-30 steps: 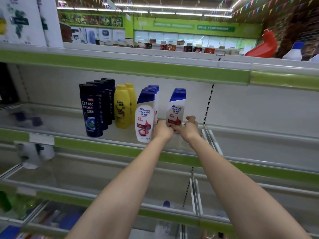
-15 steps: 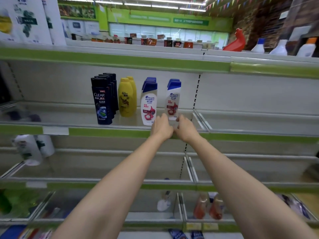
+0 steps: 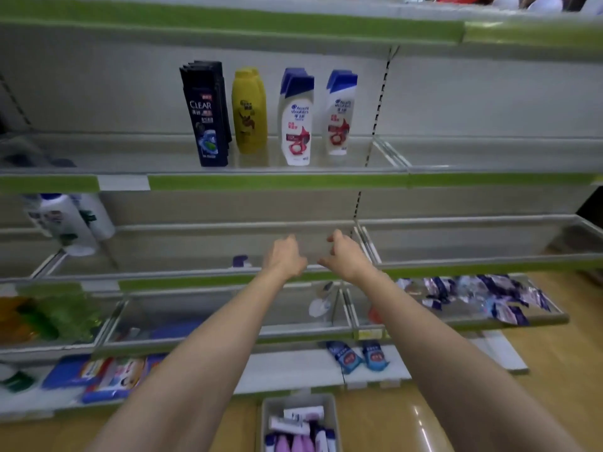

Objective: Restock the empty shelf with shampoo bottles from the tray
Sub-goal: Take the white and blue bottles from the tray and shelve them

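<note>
On the green-edged shelf (image 3: 261,182) stand rows of black Clear bottles (image 3: 205,114), yellow bottles (image 3: 249,110) and two rows of white blue-capped shampoo bottles (image 3: 297,120), the right row (image 3: 339,114) set a little further back. My left hand (image 3: 284,257) and my right hand (image 3: 346,256) hover side by side below that shelf, in front of the shelf underneath, fingers loosely curled and holding nothing. A grey tray (image 3: 266,415) on the floor at the bottom holds several white and purple bottles.
White bottles (image 3: 68,223) stand at the left of the lower shelf. Purple sachets (image 3: 473,296) fill a bin at the right, green and orange bottles (image 3: 45,318) a bin at the left. Blue packs (image 3: 357,355) lie on the bottom ledge. A perforated upright divides the shelf bays.
Both hands have let go of the right-hand white bottle, left it standing on the shelf and dropped to the shelf below. The view has tilted down, bringing the floor tray into sight.
</note>
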Demonstrator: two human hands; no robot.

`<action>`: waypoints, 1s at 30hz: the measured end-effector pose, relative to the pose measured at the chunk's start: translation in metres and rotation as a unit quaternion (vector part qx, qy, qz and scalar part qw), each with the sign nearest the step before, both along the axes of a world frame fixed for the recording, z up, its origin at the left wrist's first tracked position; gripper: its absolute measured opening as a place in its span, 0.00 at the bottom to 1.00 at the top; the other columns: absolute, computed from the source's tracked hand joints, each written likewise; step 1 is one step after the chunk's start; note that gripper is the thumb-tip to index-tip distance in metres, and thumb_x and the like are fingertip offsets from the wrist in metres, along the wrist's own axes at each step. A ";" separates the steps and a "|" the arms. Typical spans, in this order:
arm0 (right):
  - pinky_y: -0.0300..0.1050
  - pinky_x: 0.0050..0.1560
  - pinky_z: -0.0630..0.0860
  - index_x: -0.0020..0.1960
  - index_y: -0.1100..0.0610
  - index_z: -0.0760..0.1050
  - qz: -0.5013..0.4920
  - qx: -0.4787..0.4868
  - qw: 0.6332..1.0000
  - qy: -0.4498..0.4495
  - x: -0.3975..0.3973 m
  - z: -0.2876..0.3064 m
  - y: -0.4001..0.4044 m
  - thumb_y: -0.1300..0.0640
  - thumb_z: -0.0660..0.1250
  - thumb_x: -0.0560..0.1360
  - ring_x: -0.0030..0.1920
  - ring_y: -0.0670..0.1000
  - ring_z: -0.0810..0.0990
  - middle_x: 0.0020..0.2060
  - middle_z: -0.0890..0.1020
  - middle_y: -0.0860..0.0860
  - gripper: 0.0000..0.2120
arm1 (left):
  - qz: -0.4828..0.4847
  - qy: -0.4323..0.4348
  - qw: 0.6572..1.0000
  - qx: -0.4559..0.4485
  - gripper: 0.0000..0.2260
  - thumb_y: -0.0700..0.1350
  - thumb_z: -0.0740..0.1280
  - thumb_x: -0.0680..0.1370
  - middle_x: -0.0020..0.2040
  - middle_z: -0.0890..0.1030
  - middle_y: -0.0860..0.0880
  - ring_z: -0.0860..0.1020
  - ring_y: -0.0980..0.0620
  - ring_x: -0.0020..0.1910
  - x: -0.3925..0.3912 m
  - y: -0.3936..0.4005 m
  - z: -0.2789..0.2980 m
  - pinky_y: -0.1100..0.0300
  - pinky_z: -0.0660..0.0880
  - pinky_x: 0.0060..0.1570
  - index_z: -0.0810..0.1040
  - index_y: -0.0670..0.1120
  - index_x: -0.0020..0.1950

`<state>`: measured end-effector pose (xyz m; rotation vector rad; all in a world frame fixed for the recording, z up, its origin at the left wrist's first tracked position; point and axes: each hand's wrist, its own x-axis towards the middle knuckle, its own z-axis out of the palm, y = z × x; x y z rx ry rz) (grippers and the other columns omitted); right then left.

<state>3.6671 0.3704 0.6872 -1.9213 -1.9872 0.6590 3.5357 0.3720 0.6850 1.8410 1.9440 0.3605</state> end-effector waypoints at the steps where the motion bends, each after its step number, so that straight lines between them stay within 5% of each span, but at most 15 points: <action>1: 0.50 0.61 0.70 0.68 0.62 0.63 0.003 -0.010 1.000 0.002 0.000 -0.010 -0.004 0.53 0.68 0.75 0.63 0.61 0.73 0.64 0.72 0.61 0.27 | -0.001 0.011 1.000 -0.006 0.19 0.41 0.62 0.75 0.64 0.74 0.37 0.72 0.38 0.65 -0.002 -0.002 -0.009 0.49 0.72 0.62 0.70 0.40 0.66; 13: 0.54 0.62 0.71 0.69 0.61 0.62 0.020 -0.204 0.979 0.017 0.012 -0.199 -0.063 0.51 0.66 0.76 0.63 0.58 0.72 0.67 0.68 0.59 0.26 | -0.001 0.033 0.979 -0.202 0.17 0.43 0.60 0.78 0.65 0.72 0.39 0.72 0.40 0.64 0.007 -0.069 -0.195 0.52 0.71 0.60 0.70 0.40 0.66; 30: 0.46 0.61 0.68 0.70 0.63 0.62 -0.005 -0.384 0.922 0.047 0.027 -0.506 -0.151 0.54 0.67 0.75 0.65 0.58 0.71 0.66 0.70 0.60 0.28 | 0.045 -0.023 0.920 -0.389 0.16 0.42 0.60 0.77 0.64 0.73 0.39 0.72 0.42 0.63 0.002 -0.162 -0.505 0.58 0.70 0.57 0.69 0.39 0.64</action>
